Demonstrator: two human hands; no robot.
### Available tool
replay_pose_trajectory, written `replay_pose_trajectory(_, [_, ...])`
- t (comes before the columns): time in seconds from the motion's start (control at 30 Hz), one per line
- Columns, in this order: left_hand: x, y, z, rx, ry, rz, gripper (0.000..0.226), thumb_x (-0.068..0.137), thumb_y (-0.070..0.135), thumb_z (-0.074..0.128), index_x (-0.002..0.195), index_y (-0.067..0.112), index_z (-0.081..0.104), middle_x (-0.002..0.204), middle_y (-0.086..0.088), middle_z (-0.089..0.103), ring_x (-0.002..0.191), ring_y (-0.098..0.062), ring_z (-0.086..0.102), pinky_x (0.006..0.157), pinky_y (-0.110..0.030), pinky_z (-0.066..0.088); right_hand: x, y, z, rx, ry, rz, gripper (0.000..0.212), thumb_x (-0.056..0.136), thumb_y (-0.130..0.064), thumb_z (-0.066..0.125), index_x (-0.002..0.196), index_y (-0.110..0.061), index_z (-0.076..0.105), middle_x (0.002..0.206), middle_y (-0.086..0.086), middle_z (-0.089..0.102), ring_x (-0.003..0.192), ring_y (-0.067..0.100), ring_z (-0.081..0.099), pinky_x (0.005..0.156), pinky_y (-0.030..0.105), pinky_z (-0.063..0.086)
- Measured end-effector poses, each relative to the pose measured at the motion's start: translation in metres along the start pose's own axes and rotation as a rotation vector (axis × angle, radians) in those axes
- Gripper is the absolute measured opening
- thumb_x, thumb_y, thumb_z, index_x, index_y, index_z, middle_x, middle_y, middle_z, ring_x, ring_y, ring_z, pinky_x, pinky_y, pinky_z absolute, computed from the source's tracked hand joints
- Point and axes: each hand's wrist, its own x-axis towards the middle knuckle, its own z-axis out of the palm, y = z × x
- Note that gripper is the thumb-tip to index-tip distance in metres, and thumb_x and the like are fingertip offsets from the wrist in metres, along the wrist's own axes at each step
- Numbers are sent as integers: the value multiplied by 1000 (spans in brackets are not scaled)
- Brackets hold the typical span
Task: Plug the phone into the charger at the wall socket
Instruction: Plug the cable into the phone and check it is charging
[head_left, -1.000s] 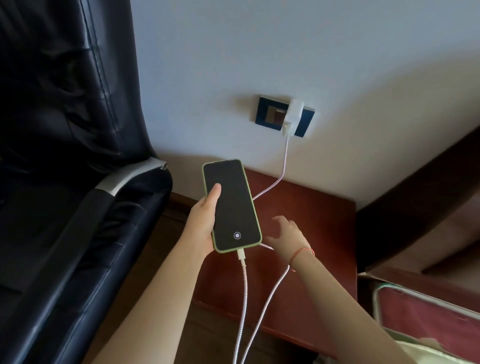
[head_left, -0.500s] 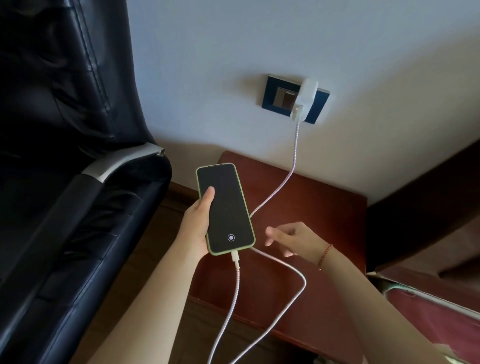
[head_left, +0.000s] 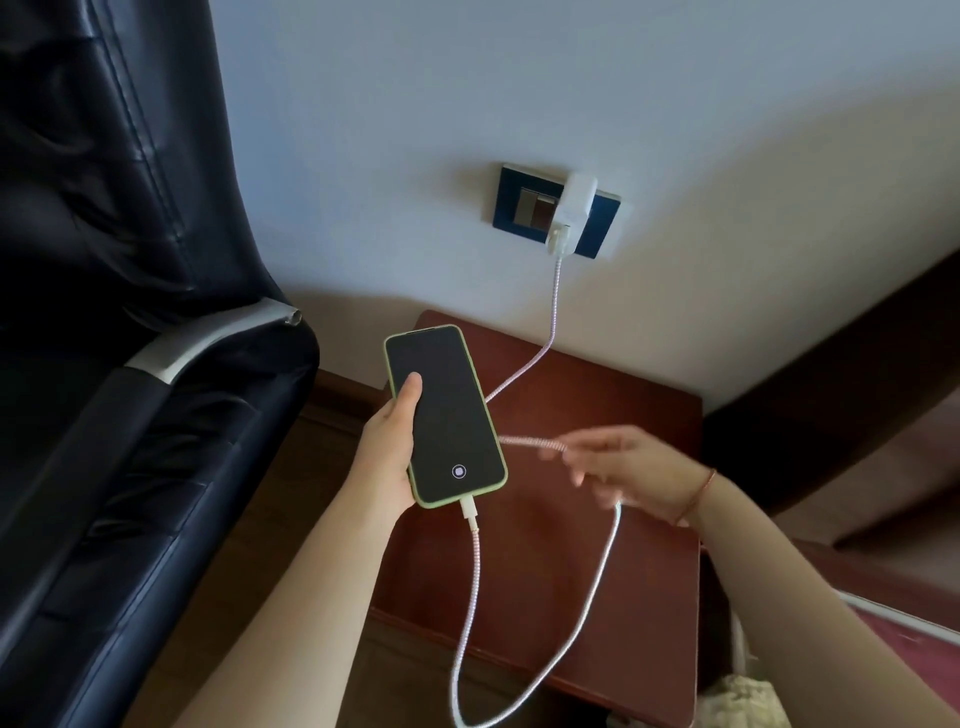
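At frame centre, the left hand (head_left: 387, 457) is gripping the phone (head_left: 445, 413), cable (head_left: 524, 670) already plugged in; the blurred right hand (head_left: 631, 475), previously empty, is now lifting the slack, its grip unclear, below the wall charger (head_left: 571, 208).

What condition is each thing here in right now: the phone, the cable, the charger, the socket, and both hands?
phone: screen dark, cable plugged into its bottom end, held above the table.
cable: joined to charger and phone, hanging in a loop.
charger: plugged into the wall socket.
wall socket: in use on its right side.
left hand: gripping the phone.
right hand: blurred, at the cable; grip unclear.
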Motion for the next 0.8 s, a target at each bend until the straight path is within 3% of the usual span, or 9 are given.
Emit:
replay_pose_trajectory(0.07, [-4,3,5,-20,-12,-5,35,85,48,53,106,22,63,100,-4,71,91,-24,68,69,-36,55,0,-25,-14,-216,304,-140,22,90,-4,52,107,1,65,58,1,51,31,1,32,36,10,26])
replay_pose_trajectory(0.13, [-8,3,11,-49,-21,-6,35,86,47,53,107,21,62,101,-5,70,92,-24,67,70,-36,54,1,-51,-25,-508,561,-301,20,91,-9,53,105,-6,67,58,-6,53,36,-1,41,43,6,32])
replay_pose_trajectory(0.2, [-10,0,18,-62,-20,-4,37,88,46,50,113,21,59,103,-5,68,93,-24,66,72,-36,53,0,-75,-29,-617,719,-440,21,91,-13,53,105,-12,68,61,-11,53,51,-3,48,56,2,35])
replay_pose_trajectory(0.27, [-10,-9,24,-81,-25,2,37,91,42,47,121,22,54,110,-6,66,97,-23,64,79,-39,52,1,-87,-27,-666,800,-559,22,91,-11,52,106,-13,68,67,-3,55,64,10,52,62,8,36])
replay_pose_trajectory(0.4, [-5,-32,30,-150,-34,-50,40,94,35,43,130,18,46,126,-13,58,111,-29,58,97,-48,44,17,-81,-12,-696,827,-645,25,91,-5,49,109,-9,66,78,5,55,76,19,52,69,19,33])
replay_pose_trajectory(0.6, [17,-61,22,-129,19,-100,34,94,29,47,122,12,51,124,-16,59,106,-30,58,92,-44,46,34,-46,-3,-611,823,-621,20,92,-3,47,104,-6,63,62,-7,52,57,2,48,61,3,35])
replay_pose_trajectory(0.67, [21,-67,20,-76,46,-120,33,93,29,49,121,12,52,124,-14,59,104,-28,58,89,-41,46,33,-37,2,-695,747,-627,20,92,-5,48,105,-10,63,64,-4,54,57,11,50,62,15,40])
replay_pose_trajectory(0.8, [30,-75,19,-6,84,-167,42,92,29,50,131,12,46,136,-12,52,125,-29,47,108,-44,34,32,-20,12,-864,643,-645,18,91,-10,51,104,-9,62,74,1,64,72,27,62,72,36,48])
